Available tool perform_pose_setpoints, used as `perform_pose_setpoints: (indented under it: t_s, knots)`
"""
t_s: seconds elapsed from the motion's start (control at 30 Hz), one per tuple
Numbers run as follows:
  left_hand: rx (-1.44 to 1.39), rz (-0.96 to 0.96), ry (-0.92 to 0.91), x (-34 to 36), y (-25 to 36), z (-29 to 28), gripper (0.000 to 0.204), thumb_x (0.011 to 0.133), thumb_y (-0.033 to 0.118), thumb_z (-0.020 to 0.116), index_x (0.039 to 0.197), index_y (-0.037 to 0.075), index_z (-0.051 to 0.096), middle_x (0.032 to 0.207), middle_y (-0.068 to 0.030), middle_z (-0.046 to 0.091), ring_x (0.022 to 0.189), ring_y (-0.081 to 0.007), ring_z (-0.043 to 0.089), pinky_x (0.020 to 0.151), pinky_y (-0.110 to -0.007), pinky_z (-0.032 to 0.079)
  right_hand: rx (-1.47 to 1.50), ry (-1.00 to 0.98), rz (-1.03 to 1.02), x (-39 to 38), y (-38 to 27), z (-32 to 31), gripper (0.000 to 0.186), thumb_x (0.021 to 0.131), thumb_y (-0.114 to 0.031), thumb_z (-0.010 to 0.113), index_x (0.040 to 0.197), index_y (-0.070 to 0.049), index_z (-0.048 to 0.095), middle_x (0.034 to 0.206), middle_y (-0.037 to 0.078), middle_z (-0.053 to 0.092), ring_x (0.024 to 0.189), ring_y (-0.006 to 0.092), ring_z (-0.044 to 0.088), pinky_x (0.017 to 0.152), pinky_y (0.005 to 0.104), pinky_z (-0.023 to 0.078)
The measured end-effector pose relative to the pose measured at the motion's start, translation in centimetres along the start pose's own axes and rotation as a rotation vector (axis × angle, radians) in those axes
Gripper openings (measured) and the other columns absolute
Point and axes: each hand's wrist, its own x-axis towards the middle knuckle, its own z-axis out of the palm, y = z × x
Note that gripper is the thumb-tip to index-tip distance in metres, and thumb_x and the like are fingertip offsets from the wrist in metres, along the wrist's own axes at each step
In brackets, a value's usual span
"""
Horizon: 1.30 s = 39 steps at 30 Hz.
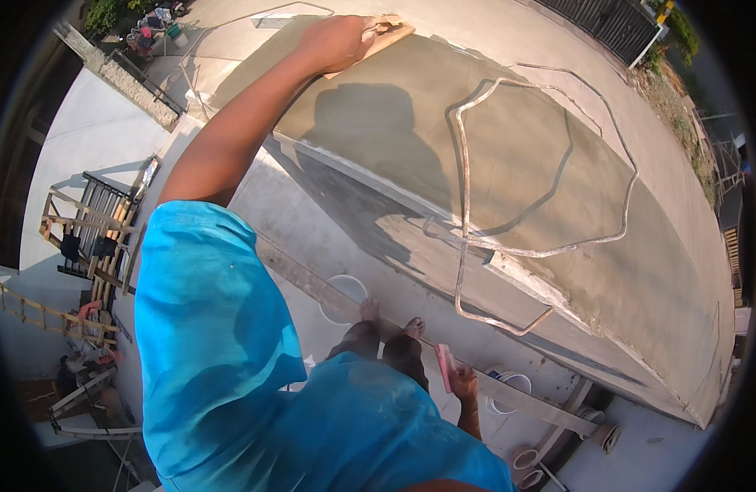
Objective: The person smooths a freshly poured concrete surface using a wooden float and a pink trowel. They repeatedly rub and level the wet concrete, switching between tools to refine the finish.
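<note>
My left hand grips a flat wooden float resting on the damp grey plastered top of a concrete slab, at its far side. My left arm stretches across the view, and my head's shadow falls on the plaster. Low at the right, beside my legs, my right hand holds a reddish-pink flat tool away from the surface. A bent, pale cable or rod loops over the plastered top and hangs down its near edge.
My bare feet stand on a narrow plank with a white bucket and other pails below. Bamboo ladders and frames lie at the left. A dark gate and plants edge the paved ground beyond.
</note>
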Motion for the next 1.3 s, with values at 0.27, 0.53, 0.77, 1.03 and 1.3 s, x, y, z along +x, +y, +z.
perform_pose_setpoints:
  t_s: [0.27,0.53,0.77,1.03,1.3]
  knots:
    - [0.128,-0.201,-0.011,2.0,-5.2,-0.2,0.037,0.097,0.032,0.049,0.124,0.010,0.064,0.100,-0.0214,0.071,0.095,-0.0401,0.067,0.082,-0.052,0.053,0.316,0.169,0.209,-2.3,-8.7,-7.3,0.024,0.090,-0.022,0.068,0.100,-0.001,0.060,0.092,0.015,0.069,0.087,0.0290,0.068,0.073,0.0432,0.054]
    - [-0.137,0.292,0.001,-2.2,9.0,0.1,0.038,0.096,0.028,0.049,0.124,0.006,0.063,0.102,-0.0235,0.069,0.096,-0.0432,0.065,0.084,-0.051,0.051,1.061,0.438,-0.245,-3.1,-20.0,-22.3,0.066,0.088,-0.049,0.065,0.130,-0.001,0.048,0.133,0.020,0.055,0.116,0.0330,0.059,0.101,0.0446,0.047]
    - [0.064,0.003,0.003,-0.3,-0.6,-1.4,0.034,0.096,0.026,0.050,0.115,0.003,0.065,0.099,-0.0250,0.069,0.094,-0.0430,0.066,0.083,-0.053,0.051,0.840,0.368,-0.499,3.9,-39.6,-27.8,0.054,0.080,-0.055,0.068,0.099,-0.004,0.064,0.141,0.026,0.048,0.116,0.0304,0.056,0.099,0.0445,0.042]
    - [-0.048,0.160,0.064,-3.5,6.9,-1.2,0.033,0.095,0.028,0.053,0.117,0.007,0.067,0.098,-0.0230,0.070,0.093,-0.0415,0.067,0.083,-0.051,0.052,0.951,0.090,-0.498,11.5,-45.4,-31.5,0.050,0.095,-0.039,0.052,0.121,0.003,0.058,0.103,0.005,0.064,0.085,0.0092,0.059,0.074,0.0231,0.048]
    - [0.058,-0.075,-0.002,-7.5,-1.7,-3.7,0.030,0.096,0.028,0.053,0.114,0.007,0.066,0.100,-0.0234,0.069,0.096,-0.0428,0.065,0.082,-0.053,0.051,1.167,-0.164,-0.610,16.3,-54.0,-30.8,0.036,0.103,-0.029,0.046,0.118,0.001,0.057,0.102,0.011,0.067,0.091,0.0133,0.066,0.078,0.0312,0.058]
